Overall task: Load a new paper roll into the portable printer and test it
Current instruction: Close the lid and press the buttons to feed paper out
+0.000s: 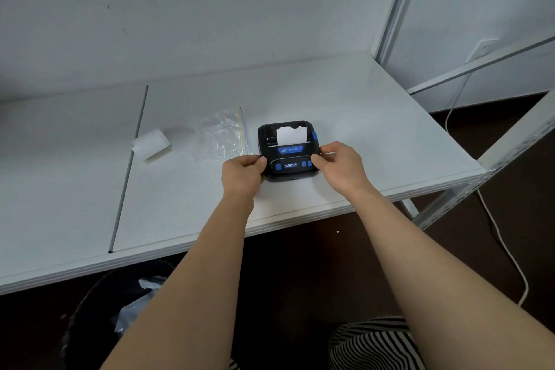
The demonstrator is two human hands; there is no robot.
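Squarely between 2 hands — black printer (289, 149), white paper (290, 135) protruding.

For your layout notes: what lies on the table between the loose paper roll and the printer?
In the head view, a crumpled clear plastic bag lies between paper roll and printer.

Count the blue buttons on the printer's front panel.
3 visible: one left of the display, by the left hand; two right of it, by the right hand. Fingers may hide more.
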